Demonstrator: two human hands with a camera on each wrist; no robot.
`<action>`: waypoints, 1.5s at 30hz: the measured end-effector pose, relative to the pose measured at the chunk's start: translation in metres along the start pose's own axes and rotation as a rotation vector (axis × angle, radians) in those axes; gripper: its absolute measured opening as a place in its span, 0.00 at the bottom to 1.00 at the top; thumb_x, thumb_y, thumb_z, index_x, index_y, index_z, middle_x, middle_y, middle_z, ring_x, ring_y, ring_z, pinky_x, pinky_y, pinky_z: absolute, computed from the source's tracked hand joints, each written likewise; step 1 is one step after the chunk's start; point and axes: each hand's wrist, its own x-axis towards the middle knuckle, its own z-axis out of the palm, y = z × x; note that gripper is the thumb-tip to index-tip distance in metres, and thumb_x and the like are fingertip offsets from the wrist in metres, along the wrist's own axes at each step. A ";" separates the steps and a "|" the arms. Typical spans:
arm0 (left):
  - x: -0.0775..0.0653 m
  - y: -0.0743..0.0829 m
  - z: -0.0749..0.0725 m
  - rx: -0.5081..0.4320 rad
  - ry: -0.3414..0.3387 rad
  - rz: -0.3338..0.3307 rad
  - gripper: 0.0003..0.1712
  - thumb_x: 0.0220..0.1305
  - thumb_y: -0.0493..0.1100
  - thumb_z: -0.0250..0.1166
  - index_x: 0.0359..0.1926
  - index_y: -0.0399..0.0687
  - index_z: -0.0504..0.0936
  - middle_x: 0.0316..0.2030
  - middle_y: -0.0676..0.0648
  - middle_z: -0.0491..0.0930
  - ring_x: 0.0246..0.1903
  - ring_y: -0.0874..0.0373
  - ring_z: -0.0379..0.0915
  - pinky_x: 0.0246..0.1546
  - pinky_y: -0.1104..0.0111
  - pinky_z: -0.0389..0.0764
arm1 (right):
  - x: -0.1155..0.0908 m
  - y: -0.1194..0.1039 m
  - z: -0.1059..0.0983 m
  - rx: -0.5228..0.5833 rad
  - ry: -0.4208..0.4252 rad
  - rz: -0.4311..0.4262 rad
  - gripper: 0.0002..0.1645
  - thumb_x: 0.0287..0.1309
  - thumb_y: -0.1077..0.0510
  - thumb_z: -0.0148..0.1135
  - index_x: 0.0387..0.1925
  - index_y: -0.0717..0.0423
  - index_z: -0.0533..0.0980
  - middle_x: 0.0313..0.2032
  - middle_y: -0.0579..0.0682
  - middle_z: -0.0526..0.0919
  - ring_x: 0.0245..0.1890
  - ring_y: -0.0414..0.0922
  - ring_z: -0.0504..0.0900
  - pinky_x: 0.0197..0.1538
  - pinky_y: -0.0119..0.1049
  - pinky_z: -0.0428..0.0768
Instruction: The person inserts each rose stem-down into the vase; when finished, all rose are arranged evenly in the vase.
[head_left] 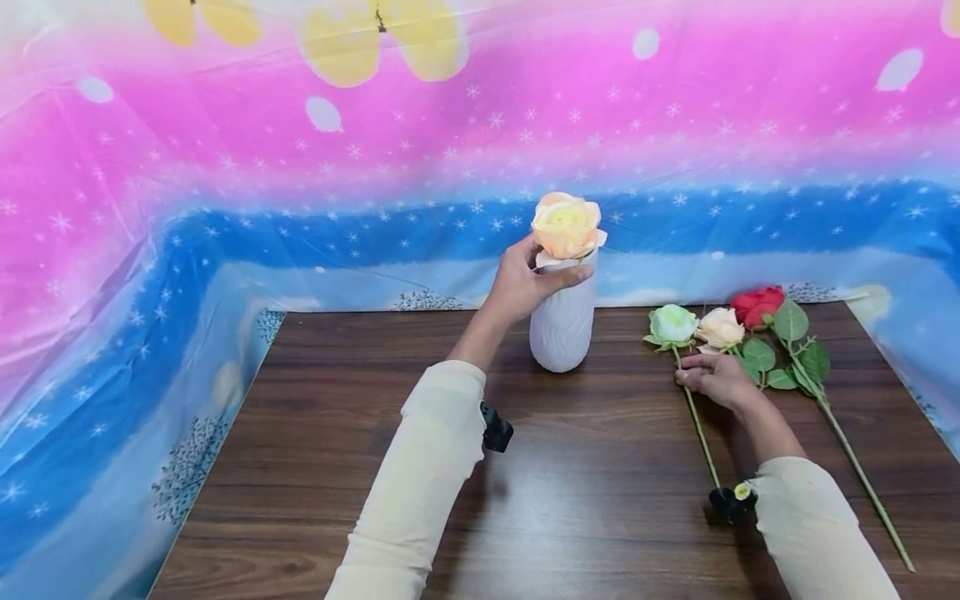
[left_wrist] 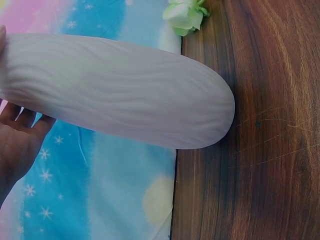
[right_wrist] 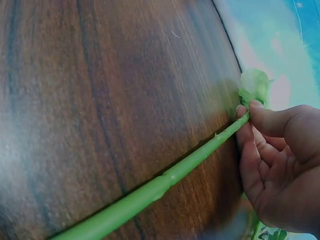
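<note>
the dark brown wooden table [head_left: 352,433] spread out in front of me, its grain running in streaks from side to side, with a pale sheen of light on the near middle and thin scratches [left_wrist: 282,156] that showed up in the left wrist view. behind it and along its left side hung a printed backdrop cloth [head_left: 247,158], pink above and blue below, sprinkled with white snowflakes, with big yellow butterfly shapes [head_left: 341,46] at the top and dark, twiggy bush prints [head_left: 191,462] low down. near the far edge the ridged white vase [head_left: 561,329] stood on the wood, and my left hand [head_left: 521,279] was wrapped round its upper part, the thumb across the front just below the peach-yellow rose [head_left: 567,227] in its mouth. over to the right, my right hand [head_left: 720,382] pinched the stem of the pale green rose [head_left: 672,325] just below the bloom; i couldn't tell whether that stem was lifted off the table. just beside it lay the cream rose [head_left: 722,328] and the red rose [head_left: 754,307], a long green stem [head_left: 862,475] slanting toward the near right.
</note>
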 end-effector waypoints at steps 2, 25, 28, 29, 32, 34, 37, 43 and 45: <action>0.000 0.000 0.000 -0.005 0.001 0.003 0.34 0.59 0.45 0.76 0.66 0.52 0.75 0.64 0.48 0.78 0.66 0.53 0.74 0.67 0.53 0.76 | 0.000 0.001 -0.001 0.016 -0.015 -0.006 0.30 0.71 0.61 0.58 0.63 0.83 0.66 0.34 0.40 0.91 0.30 0.22 0.78 0.38 0.21 0.77; 0.002 -0.001 0.000 -0.018 0.010 0.000 0.33 0.58 0.44 0.76 0.64 0.50 0.77 0.63 0.48 0.78 0.65 0.54 0.74 0.66 0.55 0.77 | -0.006 -0.004 0.001 0.418 -0.098 0.046 0.23 0.75 0.62 0.52 0.66 0.65 0.69 0.34 0.30 0.85 0.37 0.29 0.84 0.43 0.27 0.85; 0.001 0.000 0.000 -0.016 0.006 -0.005 0.33 0.58 0.44 0.76 0.64 0.51 0.77 0.63 0.48 0.78 0.65 0.54 0.74 0.67 0.55 0.77 | -0.007 -0.006 0.004 0.455 -0.088 0.069 0.15 0.75 0.62 0.53 0.59 0.54 0.73 0.34 0.31 0.85 0.36 0.30 0.84 0.41 0.28 0.86; 0.001 0.000 0.000 -0.017 0.005 -0.009 0.33 0.58 0.44 0.76 0.65 0.51 0.76 0.63 0.48 0.78 0.65 0.54 0.74 0.67 0.54 0.77 | -0.007 -0.006 0.005 0.453 -0.083 0.068 0.14 0.75 0.62 0.52 0.58 0.54 0.73 0.34 0.31 0.85 0.36 0.30 0.84 0.40 0.28 0.86; 0.000 0.000 0.000 -0.013 0.003 -0.019 0.34 0.58 0.45 0.76 0.65 0.51 0.76 0.64 0.49 0.78 0.65 0.53 0.74 0.67 0.54 0.77 | -0.006 -0.007 0.009 0.441 -0.063 0.051 0.15 0.75 0.62 0.52 0.59 0.57 0.71 0.33 0.30 0.85 0.36 0.30 0.83 0.39 0.28 0.85; 0.000 -0.001 0.000 -0.010 0.002 -0.024 0.34 0.59 0.45 0.76 0.65 0.52 0.76 0.64 0.49 0.77 0.65 0.53 0.74 0.67 0.53 0.77 | -0.005 -0.008 0.010 0.440 -0.045 0.034 0.14 0.76 0.61 0.51 0.59 0.56 0.71 0.34 0.29 0.85 0.35 0.29 0.84 0.38 0.27 0.85; 0.000 0.000 0.000 -0.009 0.003 -0.025 0.34 0.59 0.45 0.76 0.66 0.52 0.75 0.64 0.49 0.77 0.66 0.53 0.74 0.67 0.53 0.76 | -0.004 -0.013 0.010 0.471 -0.011 -0.001 0.11 0.76 0.61 0.52 0.55 0.51 0.73 0.34 0.29 0.85 0.34 0.29 0.84 0.36 0.26 0.84; 0.001 -0.001 0.000 -0.014 0.002 -0.011 0.35 0.58 0.45 0.76 0.66 0.51 0.75 0.64 0.48 0.77 0.67 0.53 0.73 0.68 0.53 0.76 | -0.006 -0.029 0.006 0.624 0.019 -0.074 0.09 0.73 0.61 0.56 0.46 0.42 0.77 0.34 0.32 0.87 0.33 0.30 0.85 0.34 0.25 0.84; 0.001 -0.001 0.000 -0.014 0.003 -0.010 0.35 0.58 0.45 0.76 0.66 0.51 0.75 0.64 0.48 0.77 0.66 0.53 0.73 0.67 0.53 0.76 | -0.007 -0.035 0.005 0.667 0.024 -0.094 0.10 0.73 0.61 0.57 0.44 0.40 0.78 0.34 0.33 0.87 0.33 0.31 0.86 0.34 0.26 0.85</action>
